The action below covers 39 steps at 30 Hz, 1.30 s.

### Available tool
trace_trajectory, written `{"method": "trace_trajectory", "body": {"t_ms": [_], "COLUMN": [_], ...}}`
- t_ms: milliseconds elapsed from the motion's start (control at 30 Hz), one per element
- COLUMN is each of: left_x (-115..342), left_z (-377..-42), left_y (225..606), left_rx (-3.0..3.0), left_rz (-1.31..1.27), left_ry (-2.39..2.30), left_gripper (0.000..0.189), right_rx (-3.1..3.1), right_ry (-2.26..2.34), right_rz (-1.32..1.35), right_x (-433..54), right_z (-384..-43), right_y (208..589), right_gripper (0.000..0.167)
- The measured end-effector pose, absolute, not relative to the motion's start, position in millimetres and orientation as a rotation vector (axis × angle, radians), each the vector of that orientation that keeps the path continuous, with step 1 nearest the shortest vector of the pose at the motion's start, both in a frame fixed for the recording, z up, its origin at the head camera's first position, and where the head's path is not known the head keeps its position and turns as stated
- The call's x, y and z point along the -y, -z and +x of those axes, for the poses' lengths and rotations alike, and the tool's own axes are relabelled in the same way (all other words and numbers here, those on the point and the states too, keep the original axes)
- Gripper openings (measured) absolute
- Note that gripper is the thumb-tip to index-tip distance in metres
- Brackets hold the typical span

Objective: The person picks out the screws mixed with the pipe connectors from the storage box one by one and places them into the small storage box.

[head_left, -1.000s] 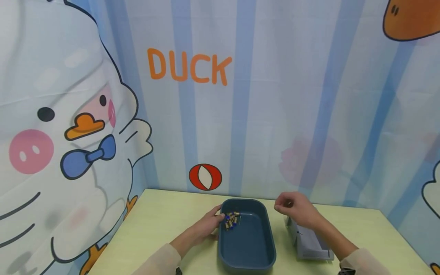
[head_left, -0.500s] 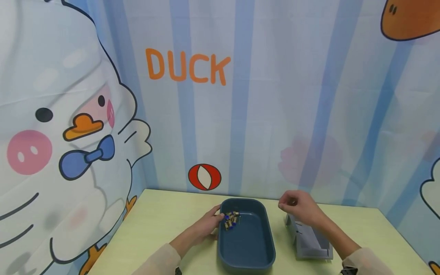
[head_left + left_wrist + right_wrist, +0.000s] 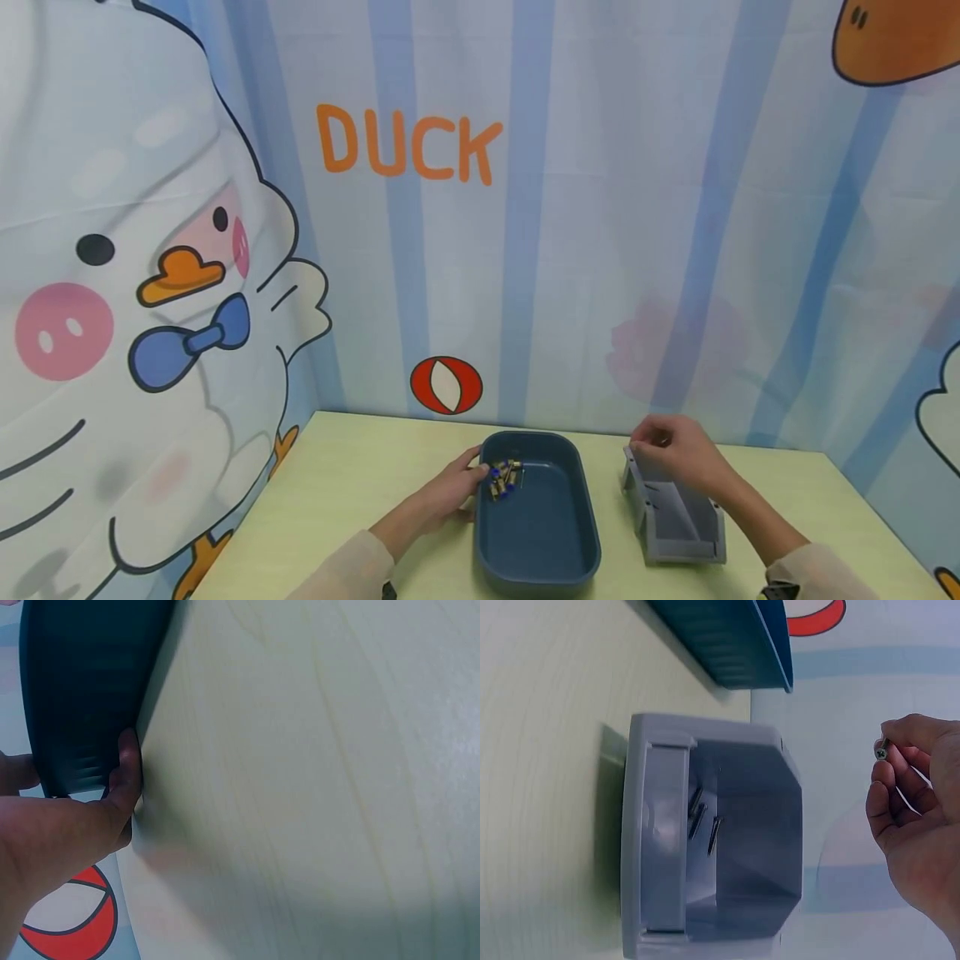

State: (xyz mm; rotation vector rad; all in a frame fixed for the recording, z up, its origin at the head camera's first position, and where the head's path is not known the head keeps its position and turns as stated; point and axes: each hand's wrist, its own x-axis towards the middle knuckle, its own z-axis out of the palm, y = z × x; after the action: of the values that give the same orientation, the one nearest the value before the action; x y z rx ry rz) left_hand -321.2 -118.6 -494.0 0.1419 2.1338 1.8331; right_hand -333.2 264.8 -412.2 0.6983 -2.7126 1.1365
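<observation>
My left hand (image 3: 450, 492) grips the left wall of a dark blue plastic tray (image 3: 543, 537), thumb over the rim and fingers along the outside, as the left wrist view also shows. Several small brass-coloured fittings with blue ends (image 3: 504, 480) lie in the tray's far left part. Between thumb and fingertips, my right hand (image 3: 678, 450) pinches a screw (image 3: 881, 753) with a cross-slotted head. That hand is above the far end of a grey open-front bin (image 3: 686, 550). Inside the bin lie several screws (image 3: 715, 836).
Tray and bin stand side by side on a pale yellow wood-look table (image 3: 360, 467), with a narrow gap between them. A printed curtain (image 3: 585, 250) hangs right behind the table's far edge and along its left side.
My right hand has moved to the right, from over the gap beside the tray to above the grey bin's far end. The left hand and tray stay in place.
</observation>
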Motion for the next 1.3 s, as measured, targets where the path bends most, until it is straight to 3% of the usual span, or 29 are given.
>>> {"method": "trace_trajectory", "body": {"t_ms": [1300], "left_x": [117], "left_z": [-319], "left_y": [492], "left_rx": [-2.143], "left_rz": [0.133], "left_ry": [-1.840], "left_gripper": [0.058], "right_rx": [2.763], "right_ry": [-1.080], "right_rz": [0.523], "right_x": [-289], "right_z": [-345], "right_y": [442], "right_gripper": [0.014]}}
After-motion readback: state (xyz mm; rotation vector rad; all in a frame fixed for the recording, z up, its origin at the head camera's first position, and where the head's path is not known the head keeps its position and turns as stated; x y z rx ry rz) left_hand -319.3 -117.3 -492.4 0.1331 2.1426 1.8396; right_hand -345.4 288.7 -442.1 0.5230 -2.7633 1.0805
